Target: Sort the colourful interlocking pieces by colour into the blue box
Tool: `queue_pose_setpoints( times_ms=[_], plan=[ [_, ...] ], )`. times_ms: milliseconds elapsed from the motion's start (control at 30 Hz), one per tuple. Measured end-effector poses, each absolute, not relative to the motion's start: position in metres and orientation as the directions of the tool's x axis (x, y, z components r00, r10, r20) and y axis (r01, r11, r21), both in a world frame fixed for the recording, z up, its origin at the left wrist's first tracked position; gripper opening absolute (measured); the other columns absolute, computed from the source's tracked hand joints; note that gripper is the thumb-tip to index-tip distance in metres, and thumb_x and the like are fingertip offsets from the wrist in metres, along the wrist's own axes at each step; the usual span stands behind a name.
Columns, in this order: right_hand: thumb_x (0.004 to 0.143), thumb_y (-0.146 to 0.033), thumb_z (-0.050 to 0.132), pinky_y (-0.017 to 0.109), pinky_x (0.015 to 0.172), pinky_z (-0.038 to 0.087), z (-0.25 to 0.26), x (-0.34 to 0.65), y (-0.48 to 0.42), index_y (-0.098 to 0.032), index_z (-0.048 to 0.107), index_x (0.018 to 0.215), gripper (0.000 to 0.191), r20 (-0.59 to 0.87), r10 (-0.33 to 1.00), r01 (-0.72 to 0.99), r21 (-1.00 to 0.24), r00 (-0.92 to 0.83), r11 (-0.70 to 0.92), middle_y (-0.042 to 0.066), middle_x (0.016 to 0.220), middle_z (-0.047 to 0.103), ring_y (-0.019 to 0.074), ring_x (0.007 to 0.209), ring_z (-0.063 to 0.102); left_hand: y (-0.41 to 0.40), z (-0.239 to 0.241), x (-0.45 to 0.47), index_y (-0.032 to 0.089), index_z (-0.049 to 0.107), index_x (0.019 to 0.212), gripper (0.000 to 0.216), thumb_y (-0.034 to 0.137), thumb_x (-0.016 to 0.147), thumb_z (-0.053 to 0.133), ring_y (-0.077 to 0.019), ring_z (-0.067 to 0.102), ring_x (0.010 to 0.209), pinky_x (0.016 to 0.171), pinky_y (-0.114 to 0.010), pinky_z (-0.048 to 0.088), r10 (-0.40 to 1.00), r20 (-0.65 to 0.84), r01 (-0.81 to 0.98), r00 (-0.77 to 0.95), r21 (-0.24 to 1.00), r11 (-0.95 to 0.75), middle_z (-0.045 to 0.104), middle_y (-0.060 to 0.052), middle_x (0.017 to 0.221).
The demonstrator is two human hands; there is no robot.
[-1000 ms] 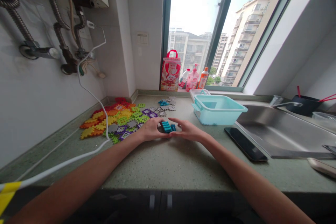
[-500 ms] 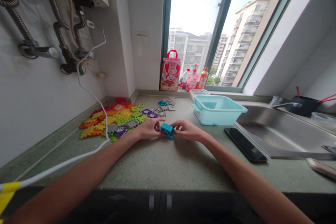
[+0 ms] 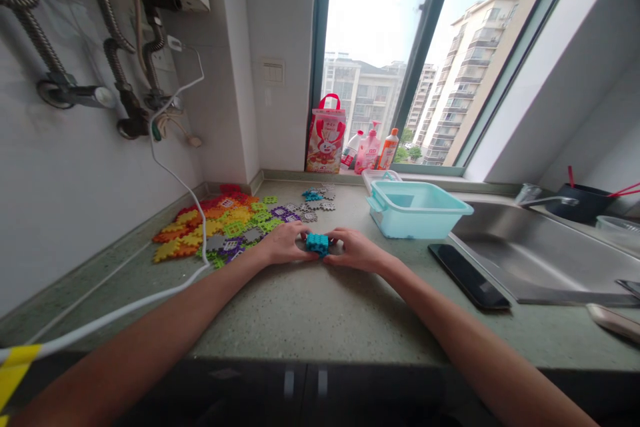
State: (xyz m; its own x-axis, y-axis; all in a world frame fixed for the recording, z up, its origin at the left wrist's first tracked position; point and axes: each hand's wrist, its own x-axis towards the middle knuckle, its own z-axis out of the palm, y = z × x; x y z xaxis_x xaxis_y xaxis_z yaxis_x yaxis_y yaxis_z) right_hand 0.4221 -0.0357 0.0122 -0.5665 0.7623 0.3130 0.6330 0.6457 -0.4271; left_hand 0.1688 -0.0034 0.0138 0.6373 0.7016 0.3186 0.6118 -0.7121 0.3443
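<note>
A small blue block of interlocking plastic tiles (image 3: 317,243) is held low over the countertop, between both hands. My left hand (image 3: 286,243) grips its left side, thumb below and fingers curled behind. On the right side, the thumb and fingers of my right hand (image 3: 356,248) close on the same block. Parts of the fingertips are hidden behind it. Loose blue tiles (image 3: 313,195) and grey tiles (image 3: 327,206) lie beyond the hands. To the left spreads a pile of notched tiles, among them yellow tiles (image 3: 190,242), green tiles (image 3: 233,229) and purple tiles (image 3: 233,245).
A turquoise plastic tub (image 3: 420,220) stands on the right, beside the sink (image 3: 540,240). A black phone (image 3: 469,276) lies in front of it. The white cable (image 3: 165,292) crosses the counter at left. Bottles (image 3: 369,152) and a red-handled package (image 3: 325,141) line the windowsill.
The blue block has turned a little, and the piece that jutted down toward me is now mostly out of sight. My right hand has moved slightly closer in around it.
</note>
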Motion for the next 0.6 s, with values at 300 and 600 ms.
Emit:
queue_pose_setpoints(
  times_ms=[300, 600],
  plan=[
    [0.079, -0.033, 0.081, 0.029, 0.081, 0.05, 0.0068, 0.4219, -0.032, -0.021, 0.078, 0.11, 0.034, 0.36, 0.751, 0.623, -0.419, -0.553, 0.66, 0.005, 0.096, 0.072, 0.0191, 0.085, 0.066, -0.0027, 0.0142, 0.1674, 0.023, 0.069, 0.089, 0.043, 0.063, 0.076, 0.078, -0.0196, 0.06, 0.078, 0.067, -0.027, 0.041, 0.675, 0.343, 0.604, 0.653, 0.302, -0.738, 0.066, -0.002, 0.089],
    [0.079, -0.032, 0.082, 0.028, 0.079, 0.049, 0.0033, 0.4214, -0.0293, -0.021, 0.078, 0.11, 0.033, 0.352, 0.765, 0.617, -0.453, -0.539, 0.643, 0.004, 0.094, 0.07, 0.0171, 0.082, 0.064, 0.0004, 0.0155, 0.1659, 0.022, 0.068, 0.087, 0.046, 0.067, 0.079, 0.075, -0.0177, 0.057, 0.074, 0.065, -0.027, 0.036, 0.649, 0.328, 0.571, 0.686, 0.31, -0.76, 0.063, 0.0, 0.085]
  ],
)
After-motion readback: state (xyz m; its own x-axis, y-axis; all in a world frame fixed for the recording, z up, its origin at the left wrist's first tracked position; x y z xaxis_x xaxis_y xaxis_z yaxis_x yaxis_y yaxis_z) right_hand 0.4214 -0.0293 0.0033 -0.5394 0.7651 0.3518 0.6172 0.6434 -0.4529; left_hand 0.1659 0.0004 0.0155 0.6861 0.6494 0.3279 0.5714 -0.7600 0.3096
